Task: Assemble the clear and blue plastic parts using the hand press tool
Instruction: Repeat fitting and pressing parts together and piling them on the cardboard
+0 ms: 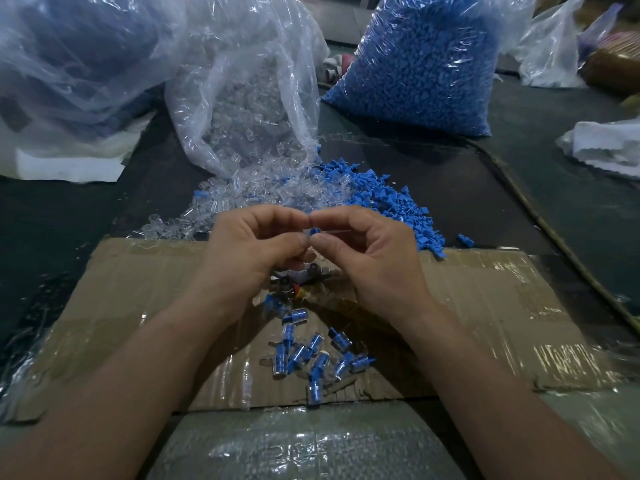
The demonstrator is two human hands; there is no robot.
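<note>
Both hands meet over the far edge of the cardboard sheet [485, 306]. The left hand [252, 251] and right hand [363, 258] each have thumb and forefinger pressed together on one small piece held between them: a blue part [314, 231] shows at the fingertips, with a clear part [317, 252] just below it. Which hand holds which part is hard to tell.

Step in hand, as I judge it: seating blue into clear by hand before pressing. To do it well, line the blue stem up straight with the clear barrel, push along its length without tilting, and keep the fingertips off the joint. The press tool [298, 282] is probably the dark metal bit with a red spot just under the hands, mostly hidden.

Counts:
- finished assemblies [311, 355] on the cardboard near the wrists: about a dozen, overlapping, exact count unclear
- loose blue pile [391, 199] and loose clear pile [242, 192] on the counter [450, 188] behind the hands: too many to count
- one stray blue part [464, 240] alone to the right
- bags: one of clear parts [249, 98], one of blue parts [426, 64], one large bag [69, 57] at far left with bluish contents
</note>
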